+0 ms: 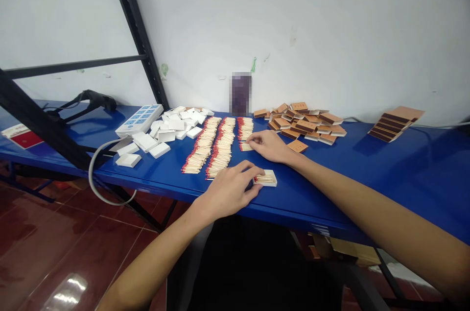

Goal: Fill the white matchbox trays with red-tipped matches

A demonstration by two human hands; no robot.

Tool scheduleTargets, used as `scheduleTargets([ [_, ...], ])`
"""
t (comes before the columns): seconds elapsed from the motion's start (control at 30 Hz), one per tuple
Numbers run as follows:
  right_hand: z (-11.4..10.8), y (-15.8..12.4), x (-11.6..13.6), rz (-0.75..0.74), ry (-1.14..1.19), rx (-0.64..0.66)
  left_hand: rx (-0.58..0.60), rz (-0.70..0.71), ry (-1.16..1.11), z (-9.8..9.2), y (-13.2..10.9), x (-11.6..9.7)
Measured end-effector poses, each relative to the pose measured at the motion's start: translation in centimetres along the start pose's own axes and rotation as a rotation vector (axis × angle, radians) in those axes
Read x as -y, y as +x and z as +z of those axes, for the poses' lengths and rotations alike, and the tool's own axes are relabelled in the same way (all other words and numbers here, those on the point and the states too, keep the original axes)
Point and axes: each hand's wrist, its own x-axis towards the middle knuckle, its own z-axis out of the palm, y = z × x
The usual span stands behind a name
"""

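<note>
My left hand (233, 187) is closed around the left end of a white matchbox tray (270, 179) near the table's front edge. Several red-headed matches (261, 179) lie inside that tray. Just beyond it, my right hand (270, 146) pinches at the near end of the shortest row of matches (245, 129), its thumb and fingertips together on the matches there. How many it grips is hidden. Two longer rows of matches, a middle row (221, 147) and a left row (201, 147), lie side by side to the left, red heads facing left.
White empty trays (176, 125) are heaped at the left beside a white power strip (141, 119). Orange matchbox sleeves (306, 122) pile up behind my right hand, with stacked sleeves (394, 124) farther right. A black metal post (135, 27) stands at the left.
</note>
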Motion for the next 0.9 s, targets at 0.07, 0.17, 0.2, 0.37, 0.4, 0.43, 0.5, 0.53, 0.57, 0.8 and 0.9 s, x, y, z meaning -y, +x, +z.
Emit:
scheduleTargets([
  [0.07,0.03,0.00,-0.11,0.003,0.012,0.000,0.004,-0.002,0.001,0.00,-0.01,-0.02],
  [0.17,0.08,0.00,-0.20,0.010,-0.002,-0.014,0.003,0.000,-0.001,0.00,-0.02,-0.03],
  [0.2,0.09,0.01,-0.18,0.011,-0.014,-0.019,0.003,0.001,-0.002,-0.01,-0.02,-0.03],
  [0.37,0.05,0.06,-0.01,0.015,-0.060,-0.005,0.000,0.001,-0.002,-0.02,0.01,-0.02],
  [0.4,0.04,0.07,-0.01,0.018,-0.065,-0.004,0.001,0.002,-0.001,-0.01,0.02,-0.02],
  [0.43,0.04,0.09,-0.03,0.018,-0.067,-0.006,0.003,0.002,0.000,0.00,0.03,-0.02],
  [0.5,0.05,0.13,-0.07,0.018,-0.066,-0.011,0.004,0.002,0.003,0.03,0.05,-0.02],
  [0.53,0.06,0.15,-0.08,0.018,-0.063,-0.010,0.003,0.002,0.003,0.05,0.06,-0.02],
  [0.57,0.07,0.16,-0.09,0.020,-0.062,-0.009,0.001,0.002,0.003,0.07,0.06,-0.01],
  [0.8,0.11,0.15,-0.12,0.007,-0.046,-0.015,-0.001,0.000,-0.002,0.08,-0.03,0.00],
  [0.9,-0.03,0.08,0.03,0.015,-0.046,-0.010,0.002,-0.002,-0.003,0.05,-0.02,-0.01],
])
